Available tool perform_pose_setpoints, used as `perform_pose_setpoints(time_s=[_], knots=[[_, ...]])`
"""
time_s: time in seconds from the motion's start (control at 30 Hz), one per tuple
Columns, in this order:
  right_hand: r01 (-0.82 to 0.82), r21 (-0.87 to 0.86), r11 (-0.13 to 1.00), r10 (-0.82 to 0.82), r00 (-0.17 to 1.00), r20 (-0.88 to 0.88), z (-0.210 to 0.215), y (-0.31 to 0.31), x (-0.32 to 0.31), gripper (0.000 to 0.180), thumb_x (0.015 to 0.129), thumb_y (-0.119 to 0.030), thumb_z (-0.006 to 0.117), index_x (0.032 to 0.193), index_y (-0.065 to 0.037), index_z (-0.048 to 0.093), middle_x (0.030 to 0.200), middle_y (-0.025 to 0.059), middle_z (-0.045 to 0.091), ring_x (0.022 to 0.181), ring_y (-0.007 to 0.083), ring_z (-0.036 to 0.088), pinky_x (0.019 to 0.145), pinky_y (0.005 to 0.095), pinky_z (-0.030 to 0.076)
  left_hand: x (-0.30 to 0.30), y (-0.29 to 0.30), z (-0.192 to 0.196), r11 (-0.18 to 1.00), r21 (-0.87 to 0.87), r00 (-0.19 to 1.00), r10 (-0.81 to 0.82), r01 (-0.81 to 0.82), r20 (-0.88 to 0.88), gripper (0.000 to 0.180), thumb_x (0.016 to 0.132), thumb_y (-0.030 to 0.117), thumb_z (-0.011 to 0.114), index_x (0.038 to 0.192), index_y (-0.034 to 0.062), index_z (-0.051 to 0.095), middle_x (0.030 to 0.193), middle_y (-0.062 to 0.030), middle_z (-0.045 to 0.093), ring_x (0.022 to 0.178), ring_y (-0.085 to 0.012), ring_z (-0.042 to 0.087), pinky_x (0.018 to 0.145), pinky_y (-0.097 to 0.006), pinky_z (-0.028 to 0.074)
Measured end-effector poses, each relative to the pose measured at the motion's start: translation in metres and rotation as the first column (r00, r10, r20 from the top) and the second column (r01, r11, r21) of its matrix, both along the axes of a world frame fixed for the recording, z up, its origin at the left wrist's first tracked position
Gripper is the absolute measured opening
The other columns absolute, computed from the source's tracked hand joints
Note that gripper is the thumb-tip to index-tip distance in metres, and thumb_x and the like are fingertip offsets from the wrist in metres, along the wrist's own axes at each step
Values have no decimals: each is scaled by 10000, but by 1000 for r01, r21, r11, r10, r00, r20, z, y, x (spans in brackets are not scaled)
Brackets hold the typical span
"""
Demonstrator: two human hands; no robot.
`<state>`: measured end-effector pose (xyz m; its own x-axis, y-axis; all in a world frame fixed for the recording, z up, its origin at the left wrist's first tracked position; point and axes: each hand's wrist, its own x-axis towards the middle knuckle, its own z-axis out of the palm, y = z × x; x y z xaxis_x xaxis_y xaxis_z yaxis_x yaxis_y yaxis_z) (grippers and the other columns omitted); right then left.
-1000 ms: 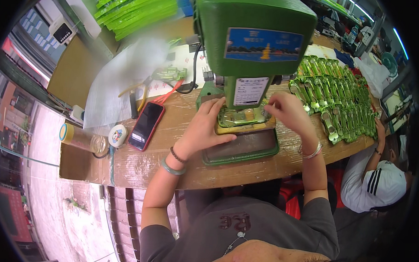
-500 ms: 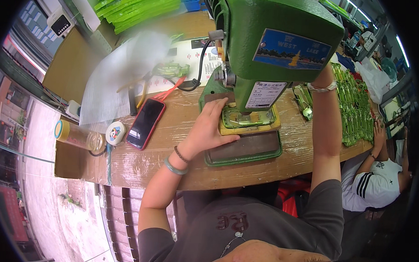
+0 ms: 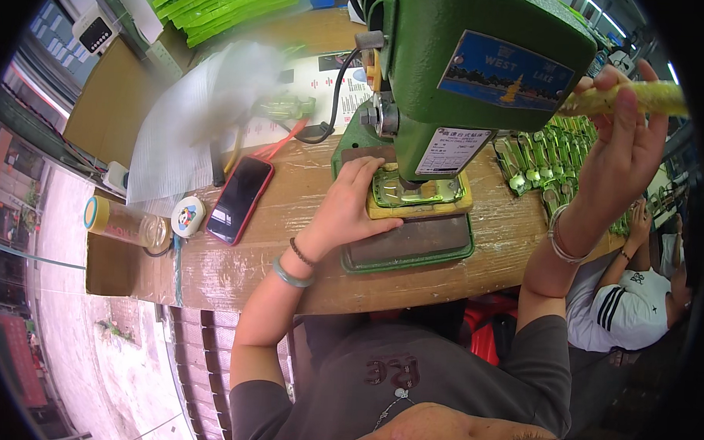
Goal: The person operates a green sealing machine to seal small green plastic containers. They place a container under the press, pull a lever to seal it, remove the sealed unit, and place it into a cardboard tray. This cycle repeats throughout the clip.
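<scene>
Right hand [image 3: 624, 140] has reached the yellow drill handle [image 3: 662, 98], loosely curled round it — both hands engaged. Left hand [image 3: 343, 210], half-spread, clasps the yellow block [image 3: 430, 211] at left.

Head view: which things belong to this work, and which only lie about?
Work, apparently: green drill press; yellow handle, in the right hand; yellow block, touching the left hand; clear green piece on it; similar green pieces in rows.
Lying about, likely: red-cased phone; bottle; round white case.
</scene>
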<state>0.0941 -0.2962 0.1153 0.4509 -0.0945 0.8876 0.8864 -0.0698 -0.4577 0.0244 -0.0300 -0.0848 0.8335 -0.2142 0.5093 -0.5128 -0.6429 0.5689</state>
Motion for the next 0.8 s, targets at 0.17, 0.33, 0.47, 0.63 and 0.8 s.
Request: perform_pose_setpoints(time_s=[0.17,0.33,0.47,0.63,0.8], knots=[[-9,93,996,0,996,89,-31,-1,-31,318,1051,-125,464,1330,6,384,1021,199,633,911,352,689,821,427,604,1,-4,1,1000,-8,1000,-13,13,3,929,646,344,892,1359,-47,444,1302,-241,496,1217,-417,488,1038,-460,435],[14,248,969,-58,984,171,-85,15,-51,337,1050,-100,428,1362,-17,332,1113,222,594,942,341,678,849,468,595,-2,-2,-1,1000,-3,998,22,-22,53,917,645,317,896,1351,-57,446,1289,-242,509,1212,-413,501,1026,-456,445],[-26,150,988,-1,985,175,-69,7,-34,345,1041,-78,446,1364,-11,344,1114,218,603,960,335,680,863,453,591,-3,0,1,1000,13,1000,27,-27,13,934,660,363,880,1368,-52,434,1313,-243,481,1221,-414,483,1042,-457,434],[-137,26,990,137,991,-2,-17,-7,-3,376,1016,-71,527,1343,51,388,1079,203,647,925,292,700,824,391,599,-6,2,11,999,32,999,2,-1,-51,931,655,344,877,1371,-46,427,1313,-244,477,1221,-418,481,1044,-452,436],[-124,61,990,122,992,34,-19,-2,-3,393,1007,-79,560,1337,62,399,1036,182,661,888,262,707,784,356,603,-10,9,18,999,50,994,10,-5,-108,891,641,304,874,1344,-34,444,1296,-234,485,1211,-412,495,1036,-435,446]])
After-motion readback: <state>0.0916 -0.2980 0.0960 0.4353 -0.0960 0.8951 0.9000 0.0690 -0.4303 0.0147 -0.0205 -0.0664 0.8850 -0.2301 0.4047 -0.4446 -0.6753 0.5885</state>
